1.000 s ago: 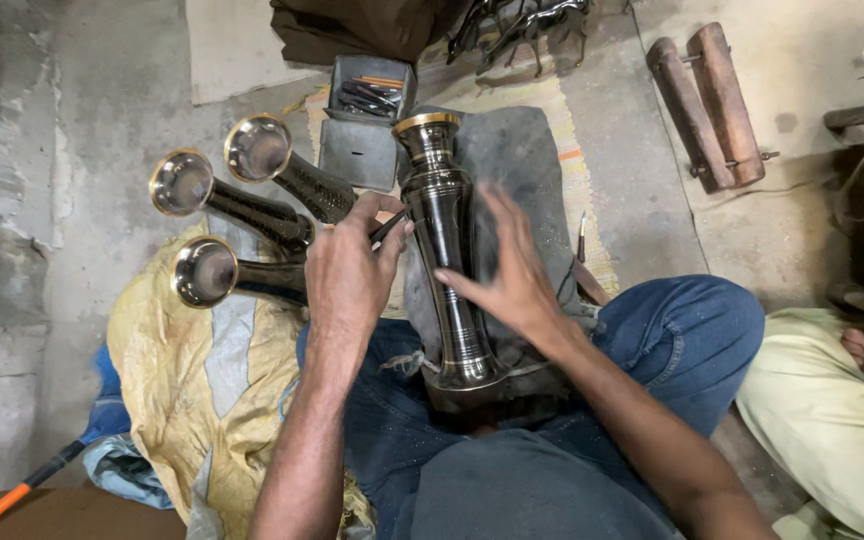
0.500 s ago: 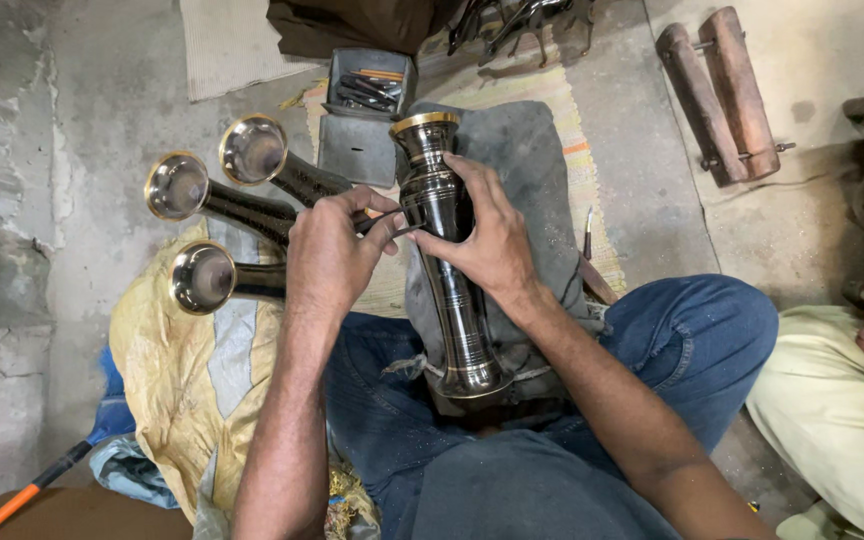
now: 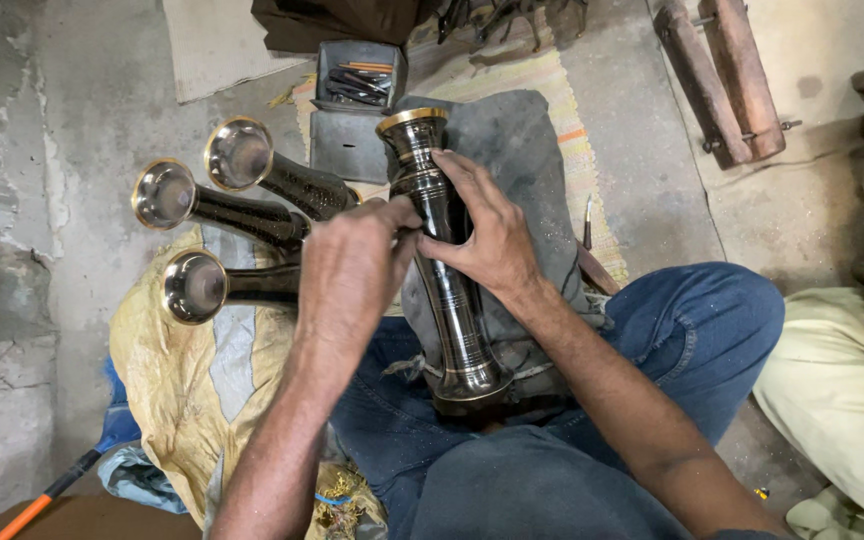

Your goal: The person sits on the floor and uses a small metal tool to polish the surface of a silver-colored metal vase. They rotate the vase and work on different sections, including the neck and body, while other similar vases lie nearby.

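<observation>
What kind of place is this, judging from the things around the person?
Probably a small metalcraft workshop where work is done sitting on the floor. Both hands, left hand and right hand, hold a dark metal vase; three similar vases lie beside it, and a tin of tools stands on the concrete floor.

Left of our tall dark vase [image 3: 442, 250] three lying vases [image 3: 242, 215] block us, tool tin [image 3: 357, 85] beyond it, bare concrete floor [image 3: 652, 170] open to its right

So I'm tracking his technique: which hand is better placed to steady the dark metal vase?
Likely the right hand: it wraps the dark metal vase at its upper body, while the left hand only meets it with fingertips.
</observation>
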`<state>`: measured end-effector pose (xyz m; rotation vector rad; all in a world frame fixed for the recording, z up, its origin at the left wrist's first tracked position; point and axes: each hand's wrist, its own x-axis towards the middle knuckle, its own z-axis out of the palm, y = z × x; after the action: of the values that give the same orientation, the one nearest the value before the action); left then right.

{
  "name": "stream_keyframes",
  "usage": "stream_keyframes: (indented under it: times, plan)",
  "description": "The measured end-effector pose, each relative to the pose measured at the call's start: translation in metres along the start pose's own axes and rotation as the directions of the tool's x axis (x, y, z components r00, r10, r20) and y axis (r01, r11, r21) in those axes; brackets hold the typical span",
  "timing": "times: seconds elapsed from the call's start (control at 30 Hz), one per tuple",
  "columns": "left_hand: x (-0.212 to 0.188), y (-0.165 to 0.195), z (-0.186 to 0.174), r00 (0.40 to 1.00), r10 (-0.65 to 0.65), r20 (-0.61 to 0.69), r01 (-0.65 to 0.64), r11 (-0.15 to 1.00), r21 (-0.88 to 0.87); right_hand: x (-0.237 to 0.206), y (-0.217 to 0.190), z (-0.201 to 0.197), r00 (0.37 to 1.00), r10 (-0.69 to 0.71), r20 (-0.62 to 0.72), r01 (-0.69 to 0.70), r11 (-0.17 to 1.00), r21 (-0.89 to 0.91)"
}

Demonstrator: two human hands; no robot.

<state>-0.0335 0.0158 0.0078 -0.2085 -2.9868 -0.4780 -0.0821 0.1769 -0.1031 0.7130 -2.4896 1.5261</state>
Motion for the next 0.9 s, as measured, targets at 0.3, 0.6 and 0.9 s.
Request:
stream_keyframes:
  times: [0.3,0.6,0.9]
  plan:
    - [0.007,0.007,0.001,0.993,-0.110,0.037,0.108,0.993,0.056,-0.001,0.002,0.001,0.986,-0.141,-0.083,0.132,0.986,-0.104]
    - [0.000,-0.020,-0.006,0.924,-0.379,0.045,0.364,0.839,-0.405,0.002,-0.010,0.001,0.993,-0.108,-0.054,0.099,0.983,-0.154]
    - [0.001,-0.030,-0.002,0.919,-0.385,0.089,0.388,0.838,-0.383,0.002,-0.013,0.003,0.990,-0.119,-0.071,0.107,0.981,-0.160]
